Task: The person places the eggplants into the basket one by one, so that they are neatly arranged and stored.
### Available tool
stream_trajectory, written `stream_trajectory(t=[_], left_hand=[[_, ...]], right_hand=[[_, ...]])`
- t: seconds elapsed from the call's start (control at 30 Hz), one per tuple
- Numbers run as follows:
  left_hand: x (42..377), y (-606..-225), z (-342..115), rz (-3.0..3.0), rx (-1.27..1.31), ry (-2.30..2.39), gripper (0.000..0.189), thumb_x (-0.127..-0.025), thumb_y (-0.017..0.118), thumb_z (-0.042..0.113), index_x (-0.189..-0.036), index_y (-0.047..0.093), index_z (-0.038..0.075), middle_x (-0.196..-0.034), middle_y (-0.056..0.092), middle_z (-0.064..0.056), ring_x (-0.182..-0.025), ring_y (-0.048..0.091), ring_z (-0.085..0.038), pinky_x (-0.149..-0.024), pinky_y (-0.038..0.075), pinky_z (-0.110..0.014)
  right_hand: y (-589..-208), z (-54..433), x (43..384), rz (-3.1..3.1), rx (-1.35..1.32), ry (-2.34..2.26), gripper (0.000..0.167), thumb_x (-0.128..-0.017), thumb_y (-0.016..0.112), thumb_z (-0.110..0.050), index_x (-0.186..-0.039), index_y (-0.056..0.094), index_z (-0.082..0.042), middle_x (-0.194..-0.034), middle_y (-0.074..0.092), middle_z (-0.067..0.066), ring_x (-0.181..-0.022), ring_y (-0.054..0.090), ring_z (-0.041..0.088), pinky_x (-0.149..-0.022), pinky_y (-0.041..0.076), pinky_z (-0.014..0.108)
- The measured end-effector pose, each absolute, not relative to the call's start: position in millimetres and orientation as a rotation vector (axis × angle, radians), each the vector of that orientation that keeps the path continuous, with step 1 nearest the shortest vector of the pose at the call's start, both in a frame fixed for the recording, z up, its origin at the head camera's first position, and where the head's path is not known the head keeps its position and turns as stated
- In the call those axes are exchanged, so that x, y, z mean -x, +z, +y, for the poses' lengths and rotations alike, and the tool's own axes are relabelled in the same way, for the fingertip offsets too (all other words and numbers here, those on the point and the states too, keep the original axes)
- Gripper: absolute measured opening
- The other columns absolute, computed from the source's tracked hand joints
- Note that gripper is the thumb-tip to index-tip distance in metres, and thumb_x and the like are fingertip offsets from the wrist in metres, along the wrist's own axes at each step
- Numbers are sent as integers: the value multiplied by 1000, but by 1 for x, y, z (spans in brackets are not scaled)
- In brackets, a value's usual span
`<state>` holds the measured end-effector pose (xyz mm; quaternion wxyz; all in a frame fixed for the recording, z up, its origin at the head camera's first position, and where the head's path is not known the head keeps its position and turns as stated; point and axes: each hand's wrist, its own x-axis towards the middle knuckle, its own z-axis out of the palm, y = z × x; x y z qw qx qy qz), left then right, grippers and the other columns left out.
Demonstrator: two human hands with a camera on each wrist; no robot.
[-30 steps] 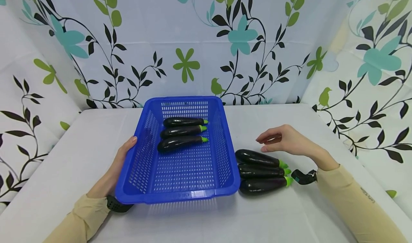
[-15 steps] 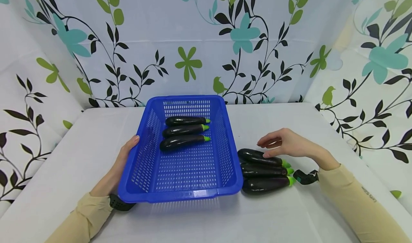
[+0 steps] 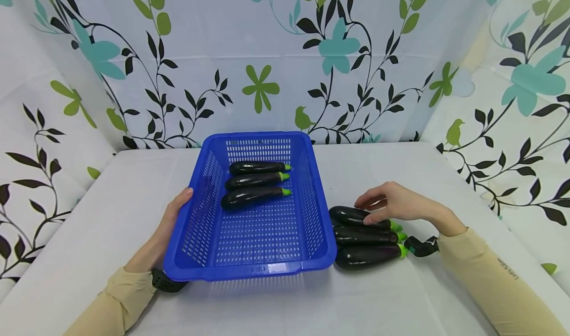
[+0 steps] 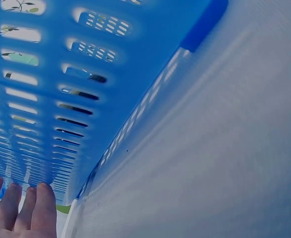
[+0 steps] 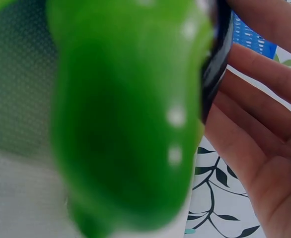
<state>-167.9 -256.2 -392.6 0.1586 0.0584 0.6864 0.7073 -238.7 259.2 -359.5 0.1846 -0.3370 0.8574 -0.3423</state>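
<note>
A blue perforated plastic basket [image 3: 276,271] sits left of centre in the head view. Three dark eggplants [image 3: 251,197] with green stem ends lie side by side toward its far end. My left hand [image 3: 166,222] holds the basket's left side, thumb at the rim and fingers against the outer wall; those fingers [image 4: 42,208] show in the left wrist view. To the basket's right lie three more eggplants in a row. My right hand [image 3: 396,202] grips the farthest one, an eggplant [image 3: 345,214], thumb on its near side and fingers beyond. Its green stem end [image 5: 125,119] fills the right wrist view.
The other two, a middle eggplant [image 3: 362,235] and a near eggplant [image 3: 367,256], lie close against the basket's right side. A white cloth [image 3: 378,301] covers the table. Behind and at both sides hangs a patterned curtain [image 3: 200,34] of leaves and flowers.
My right hand has come down from above the farthest eggplant onto it, thumb and fingers now at its sides. The left hand stays on the basket. The view has shifted slightly.
</note>
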Motion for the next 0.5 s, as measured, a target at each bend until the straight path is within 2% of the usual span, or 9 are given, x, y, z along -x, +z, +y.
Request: stream_trajectory(t=[0.5], left_hand=[[168, -392, -255, 1979, -178, 2037, 71, -99, 23, 62, -160, -3, 36, -160, 18, -19, -129, 41, -32, -96, 44, -48]], right_hand=[[-362, 257, 238, 2377, 948, -962, 44, -87, 79, -20, -124, 66, 0, -123, 68, 17, -113, 67, 34, -91, 55, 36]])
